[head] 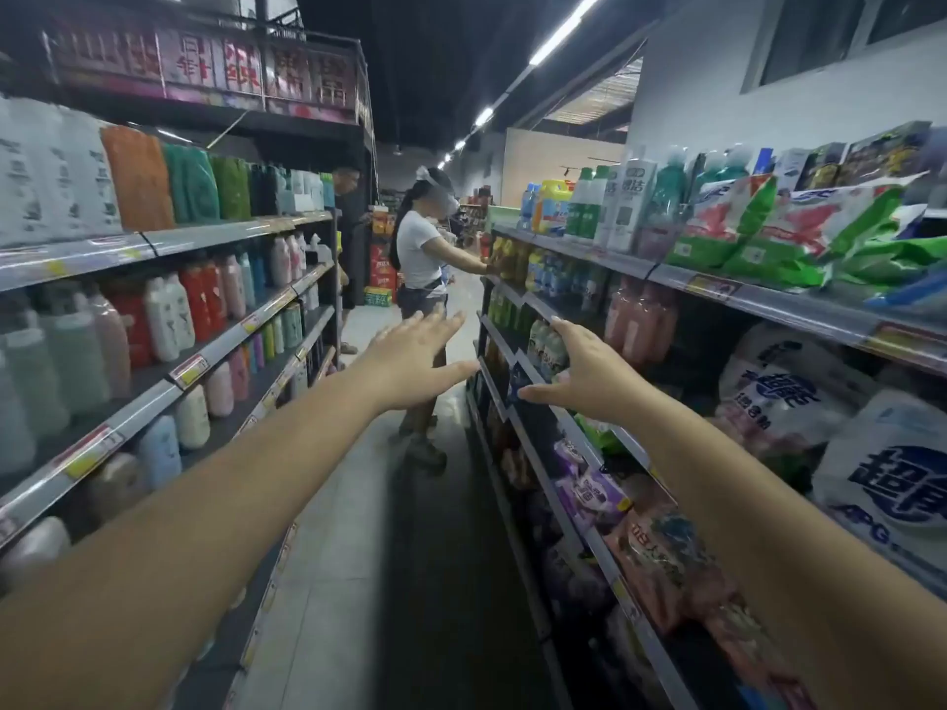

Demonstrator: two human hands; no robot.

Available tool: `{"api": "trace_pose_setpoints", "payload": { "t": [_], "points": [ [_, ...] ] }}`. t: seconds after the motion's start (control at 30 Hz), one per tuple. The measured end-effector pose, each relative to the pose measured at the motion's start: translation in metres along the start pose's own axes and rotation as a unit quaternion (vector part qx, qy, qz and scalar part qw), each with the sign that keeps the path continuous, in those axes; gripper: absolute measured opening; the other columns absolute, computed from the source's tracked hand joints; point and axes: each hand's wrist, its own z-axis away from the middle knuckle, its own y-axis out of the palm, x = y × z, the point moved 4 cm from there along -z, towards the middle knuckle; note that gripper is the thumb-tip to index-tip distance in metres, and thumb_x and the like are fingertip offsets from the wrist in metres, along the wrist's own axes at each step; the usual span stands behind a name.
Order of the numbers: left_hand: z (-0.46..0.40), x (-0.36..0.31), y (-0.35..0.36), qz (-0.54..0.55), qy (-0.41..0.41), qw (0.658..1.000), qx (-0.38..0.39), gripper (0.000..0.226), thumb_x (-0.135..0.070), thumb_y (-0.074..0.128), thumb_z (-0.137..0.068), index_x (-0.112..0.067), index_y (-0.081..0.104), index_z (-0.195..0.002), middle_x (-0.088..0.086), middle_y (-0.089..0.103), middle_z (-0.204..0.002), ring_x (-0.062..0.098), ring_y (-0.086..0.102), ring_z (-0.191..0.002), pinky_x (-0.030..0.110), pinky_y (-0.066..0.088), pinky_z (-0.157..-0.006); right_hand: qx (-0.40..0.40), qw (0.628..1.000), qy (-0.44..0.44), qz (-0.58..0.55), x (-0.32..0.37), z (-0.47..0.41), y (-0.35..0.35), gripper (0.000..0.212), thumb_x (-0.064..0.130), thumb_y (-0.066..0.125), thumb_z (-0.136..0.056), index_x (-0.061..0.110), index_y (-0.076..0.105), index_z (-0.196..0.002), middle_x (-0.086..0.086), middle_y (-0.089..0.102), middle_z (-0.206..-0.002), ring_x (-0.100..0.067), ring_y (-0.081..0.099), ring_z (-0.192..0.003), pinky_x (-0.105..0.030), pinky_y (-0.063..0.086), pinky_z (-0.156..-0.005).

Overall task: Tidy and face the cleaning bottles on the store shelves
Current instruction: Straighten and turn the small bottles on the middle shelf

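Note:
Both my arms stretch forward down a store aisle. My right hand (pixel 584 371) reaches the right-hand shelving, its straight fingers touching the tops of pale green-white bottles (pixel 544 345) on a middle shelf; it grips nothing. My left hand (pixel 415 356) hovers open in mid-aisle, fingers spread, touching nothing. Green bottles (pixel 505 312) and pink bottles (pixel 638 320) stand on the same right unit. The top right shelf (pixel 743 294) carries white and green cleaner bottles (pixel 610 202).
Left shelving (pixel 169 386) holds rows of shampoo-type bottles. Bags of washing powder (pixel 784 397) fill the near right shelves. A person in a white top (pixel 417 248) stands ahead at the right shelving, another behind. Grey floor (pixel 358 504) runs between.

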Motion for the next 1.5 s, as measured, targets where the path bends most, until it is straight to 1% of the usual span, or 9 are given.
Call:
{"api": "trace_pose_setpoints", "payload": {
  "t": [0.33, 0.53, 0.7, 0.87, 0.93, 1.0, 1.07, 1.23, 1.5],
  "points": [
    [-0.122, 0.093, -0.008, -0.063, 0.025, 0.998, -0.002, 0.069, -0.058, 0.033, -0.091, -0.030, 0.005, -0.148, 0.002, 0.001, -0.157, 0.020, 0.003, -0.144, 0.049, 0.008, -0.116, -0.014, 1.000, 0.020, 0.004, 0.007, -0.155, 0.033, 0.101, 0.050, 0.069, -0.076, 0.020, 0.008, -0.151, 0.000, 0.016, -0.157, -0.020, 0.022, -0.142, -0.039, 0.026, -0.115],
    [-0.220, 0.136, 0.013, -0.049, 0.064, 0.997, 0.010, 0.070, -0.058, 0.034, -0.090, -0.030, 0.006, -0.148, 0.000, 0.003, -0.157, 0.020, 0.004, -0.144, 0.046, 0.009, -0.116, -0.037, 0.998, 0.046, 0.006, -0.014, -0.251, 0.054, 0.099, 0.050, 0.068, -0.077, 0.018, 0.010, -0.151, -0.001, 0.016, -0.157, -0.020, 0.021, -0.143, -0.037, 0.025, -0.116],
    [-0.298, 0.150, 0.052, -0.041, 0.098, 0.994, 0.034, 0.069, -0.057, 0.035, -0.091, -0.031, 0.006, -0.148, 0.001, 0.002, -0.157, 0.019, 0.003, -0.144, 0.044, 0.007, -0.115, -0.034, 0.996, 0.077, 0.006, -0.059, -0.318, 0.079, 0.099, 0.050, 0.068, -0.077, 0.017, 0.010, -0.150, -0.001, 0.018, -0.157, -0.019, 0.022, -0.143, -0.038, 0.025, -0.116],
    [-0.387, 0.160, 0.098, -0.056, 0.129, 0.989, 0.053, 0.071, -0.059, 0.033, -0.090, -0.030, 0.002, -0.148, 0.001, 0.001, -0.158, 0.021, 0.003, -0.144, 0.042, 0.007, -0.115, -0.033, 0.995, 0.099, 0.008, -0.119, -0.384, 0.088, 0.095, 0.046, 0.067, -0.080, 0.015, 0.011, -0.150, 0.000, 0.019, -0.156, -0.018, 0.023, -0.142, -0.031, 0.023, -0.113],
    [-0.425, 0.162, 0.115, -0.052, 0.138, 0.988, 0.053, 0.071, -0.058, 0.034, -0.091, -0.030, 0.001, -0.148, 0.001, 0.000, -0.157, 0.020, 0.003, -0.145, 0.042, 0.006, -0.115, -0.037, 0.993, 0.112, 0.007, -0.147, -0.416, 0.090, 0.096, 0.046, 0.068, -0.079, 0.016, 0.011, -0.150, 0.000, 0.018, -0.157, -0.018, 0.021, -0.142, -0.034, 0.022, -0.116],
    [-0.467, 0.165, 0.128, -0.052, 0.147, 0.986, 0.051, 0.074, -0.060, 0.035, -0.090, -0.031, 0.000, -0.148, 0.000, 0.000, -0.157, 0.020, 0.002, -0.145, 0.044, 0.007, -0.115, -0.044, 0.991, 0.123, 0.030, -0.174, -0.452, 0.087, 0.099, 0.048, 0.069, -0.078, 0.018, 0.008, -0.150, 0.000, 0.014, -0.158, -0.019, 0.018, -0.144, -0.043, 0.021, -0.117],
    [-0.511, 0.169, 0.137, -0.049, 0.155, 0.986, 0.045, 0.076, -0.061, 0.036, -0.088, -0.031, 0.000, -0.148, -0.001, 0.000, -0.157, 0.020, 0.003, -0.144, 0.046, 0.011, -0.116, -0.056, 0.990, 0.122, 0.052, -0.198, -0.488, 0.081, 0.099, 0.048, 0.068, -0.078, 0.018, 0.007, -0.150, 0.000, 0.013, -0.158, -0.019, 0.015, -0.145, -0.047, 0.020, -0.116],
    [-0.599, 0.175, 0.162, -0.041, 0.168, 0.985, 0.020, 0.076, -0.062, 0.036, -0.087, -0.031, 0.000, -0.147, -0.002, 0.001, -0.157, 0.019, 0.005, -0.144, 0.045, 0.012, -0.116, -0.066, 0.990, 0.112, 0.056, -0.244, -0.565, 0.081, 0.098, 0.045, 0.069, -0.079, 0.017, 0.008, -0.150, -0.001, 0.014, -0.158, -0.019, 0.015, -0.145, -0.047, 0.019, -0.117],
    [-0.713, 0.207, 0.226, -0.037, 0.199, 0.978, 0.054, 0.077, -0.061, 0.036, -0.088, -0.031, -0.002, -0.147, -0.002, -0.001, -0.157, 0.020, 0.003, -0.144, 0.044, 0.008, -0.117, -0.054, 0.982, 0.163, 0.076, -0.313, -0.662, 0.105, 0.097, 0.044, 0.069, -0.079, 0.016, 0.009, -0.150, -0.002, 0.015, -0.158, -0.020, 0.017, -0.144, -0.047, 0.021, -0.116]
  ]
}}
